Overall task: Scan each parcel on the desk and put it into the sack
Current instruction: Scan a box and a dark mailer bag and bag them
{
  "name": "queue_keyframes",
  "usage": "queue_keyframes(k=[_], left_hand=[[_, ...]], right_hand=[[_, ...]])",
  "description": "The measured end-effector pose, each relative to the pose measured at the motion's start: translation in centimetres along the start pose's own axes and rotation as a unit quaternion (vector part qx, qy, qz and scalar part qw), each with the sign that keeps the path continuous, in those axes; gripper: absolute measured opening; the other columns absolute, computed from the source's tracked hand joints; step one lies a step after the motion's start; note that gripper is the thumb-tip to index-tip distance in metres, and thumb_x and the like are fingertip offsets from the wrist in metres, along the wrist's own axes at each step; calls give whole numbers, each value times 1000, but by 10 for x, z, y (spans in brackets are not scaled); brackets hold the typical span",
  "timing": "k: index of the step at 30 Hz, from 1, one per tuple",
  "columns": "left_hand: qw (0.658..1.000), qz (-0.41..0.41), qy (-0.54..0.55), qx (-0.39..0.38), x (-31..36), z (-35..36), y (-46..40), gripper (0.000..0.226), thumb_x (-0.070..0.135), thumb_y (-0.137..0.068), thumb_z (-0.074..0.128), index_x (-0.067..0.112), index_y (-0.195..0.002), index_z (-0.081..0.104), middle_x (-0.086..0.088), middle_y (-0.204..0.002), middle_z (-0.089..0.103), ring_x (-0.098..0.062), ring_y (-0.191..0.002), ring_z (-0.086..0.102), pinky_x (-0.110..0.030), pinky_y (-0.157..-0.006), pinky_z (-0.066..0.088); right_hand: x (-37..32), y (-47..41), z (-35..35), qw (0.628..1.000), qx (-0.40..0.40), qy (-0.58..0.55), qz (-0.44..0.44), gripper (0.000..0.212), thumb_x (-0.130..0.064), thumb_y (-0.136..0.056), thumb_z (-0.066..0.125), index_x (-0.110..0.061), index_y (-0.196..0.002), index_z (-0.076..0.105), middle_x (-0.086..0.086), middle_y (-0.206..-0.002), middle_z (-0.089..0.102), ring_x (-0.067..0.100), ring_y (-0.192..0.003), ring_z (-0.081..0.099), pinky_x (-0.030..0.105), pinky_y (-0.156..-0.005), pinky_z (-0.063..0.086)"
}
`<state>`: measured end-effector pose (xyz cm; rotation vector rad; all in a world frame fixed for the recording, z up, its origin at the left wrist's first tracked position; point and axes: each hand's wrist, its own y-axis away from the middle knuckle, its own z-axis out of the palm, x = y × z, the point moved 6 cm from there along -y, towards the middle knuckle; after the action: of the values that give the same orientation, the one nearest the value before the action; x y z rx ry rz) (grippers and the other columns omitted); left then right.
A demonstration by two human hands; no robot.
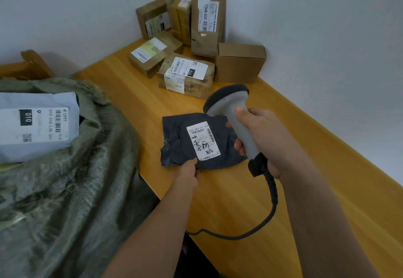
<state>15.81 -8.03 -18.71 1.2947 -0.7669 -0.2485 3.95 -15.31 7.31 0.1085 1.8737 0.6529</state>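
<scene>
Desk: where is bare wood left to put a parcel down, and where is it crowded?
Bare desk lies near the scanner cable, along the right edge, and between the sack and the dark parcel. The far corner is packed with cardboard boxes.

**Both my hands busy, arms reaching forward**

My left hand (189,170) pinches the near edge of the dark parcel (197,140), thumb on top, forearm stretched out bare from lower centre. My right hand (259,138) is wrapped round the scanner (234,116) handle, thumb along its top, fingers curled underneath, wrist angled in toward the left.
</scene>
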Motion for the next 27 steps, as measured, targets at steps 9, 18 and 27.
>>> queue_keyframes(k=[9,18,27], left_hand=[[959,76,200,-184,61,13,63,23,15,-94,40,10,-106,58,-9,-99,63,-26,-88,60,-42,-89,43],[946,121,191,-233,107,-10,126,37,11,-75,44,10,-107,62,-10,-118,66,-30,-102,62,-39,-92,47],[936,211,185,-213,174,-99,176,24,12,-83,41,11,-101,57,-3,-90,64,-17,-60,55,-26,-54,46]], right_hand=[[54,-20,-22,989,94,-98,64,29,-24,-95,65,-6,-116,56,7,-73,52,13,-48,49,28,-48,42],[45,-23,-2,963,108,-239,61,40,-34,-81,79,-8,-105,61,6,-79,60,15,-59,52,30,-59,48],[-25,-6,67,970,86,-225,-42,18,4,-85,65,-7,-87,51,7,-66,46,11,-48,44,24,-45,39]])
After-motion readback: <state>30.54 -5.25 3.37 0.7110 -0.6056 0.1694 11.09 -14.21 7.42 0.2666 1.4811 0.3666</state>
